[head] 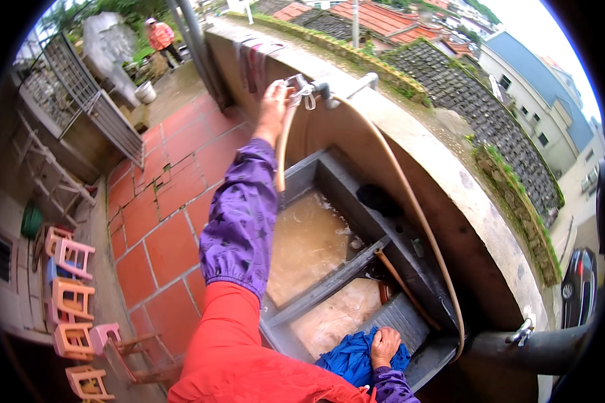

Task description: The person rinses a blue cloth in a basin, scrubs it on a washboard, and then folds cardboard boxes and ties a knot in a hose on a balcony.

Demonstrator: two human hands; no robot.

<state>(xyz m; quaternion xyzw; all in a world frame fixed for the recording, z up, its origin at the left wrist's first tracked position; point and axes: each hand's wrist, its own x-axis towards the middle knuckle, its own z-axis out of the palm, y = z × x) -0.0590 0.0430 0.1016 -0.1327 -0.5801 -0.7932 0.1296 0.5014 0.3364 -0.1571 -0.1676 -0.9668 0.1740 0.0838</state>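
My left hand (277, 103) is raised to a metal tap (298, 86) above the wall, its fingers at the tap's handle. A hose (286, 136) hangs from the tap into the left basin of a dark stone sink (327, 171), where cloudy brown water (307, 242) lies. My right hand (385, 345) rests with curled fingers on a bunched blue cloth (353, 355), beside the ridged washboard slope (398, 317) in the other basin. A wooden stick (403, 284) leans near the slope.
A second hose (413, 191) arcs over the sink's far side. Behind runs a concrete wall (459, 201) with rags (252, 60) draped on it. Plastic stools (73, 297) and a wooden chair (146, 360) stand left. A person (161, 38) stands beyond the red-tiled floor (176, 252).
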